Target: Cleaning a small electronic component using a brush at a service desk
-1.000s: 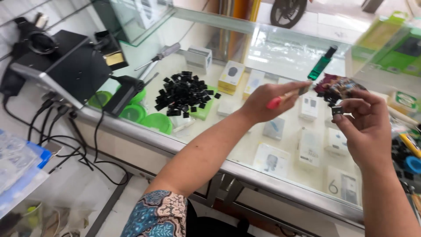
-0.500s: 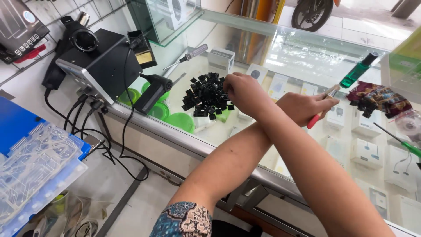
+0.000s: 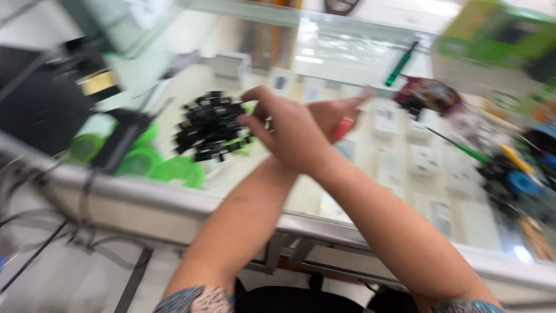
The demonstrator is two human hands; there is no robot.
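While the forearms cross above the glass-topped table (image 3: pixel 324 203), the right hand (image 3: pixel 289 136) reaches leftward over the left forearm to the pile of small black parts (image 3: pixel 211 124). Its fingers (image 3: pixel 255 123) are drawn together at the pile's right edge, touching the parts; motion blur hides whether a part is pinched. The left hand (image 3: pixel 336 113) lies behind the right hand, its fingers closed on a red-handled tool (image 3: pixel 343 127). The pile rests on the table top, above green round items (image 3: pixel 156 168). A green-handled tool (image 3: pixel 401 64) lies farther back. Small white boxes (image 3: pixel 423 159) show beneath the glass at right.
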